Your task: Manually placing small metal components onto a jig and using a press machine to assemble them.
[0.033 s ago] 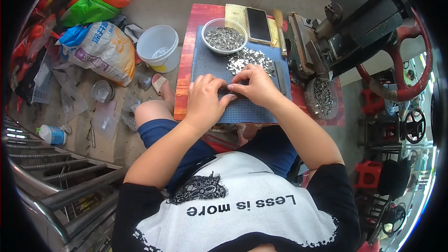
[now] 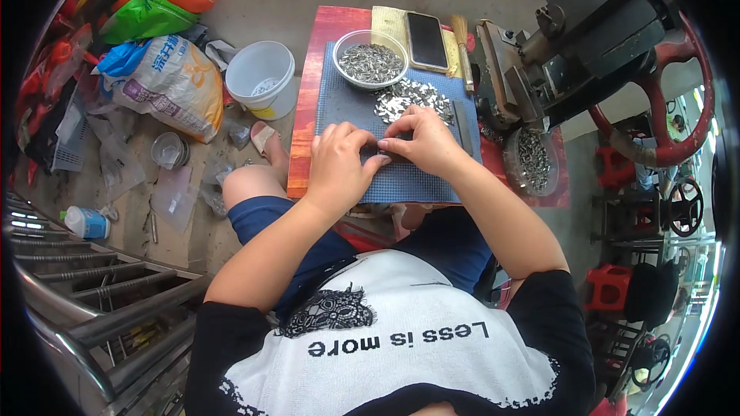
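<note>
My left hand (image 2: pixel 339 160) and my right hand (image 2: pixel 420 142) meet over a blue ribbed mat (image 2: pixel 339 112). Thumbs and fingers are bent into pinches, fingertips nearly touching. Whatever small thing sits between them is too small and hidden to name. Just beyond my right hand lies a loose pile of small silver and dark metal pieces (image 2: pixel 412 100). Behind the pile, a clear round tub (image 2: pixel 370 62) holds many thin metal pieces. A flat dark bar (image 2: pixel 463 127) rests on the mat, right of the pile.
A phone (image 2: pixel 426 40) lies on a yellow cloth (image 2: pixel 389 21) beside a brush (image 2: pixel 462 50). At the right stands a dark machine (image 2: pixel 601 23) with a red handwheel (image 2: pixel 655 139), near another tub of pieces (image 2: pixel 532 160). Left on the floor are a white bucket (image 2: pixel 260 77) and a sack (image 2: pixel 173 85).
</note>
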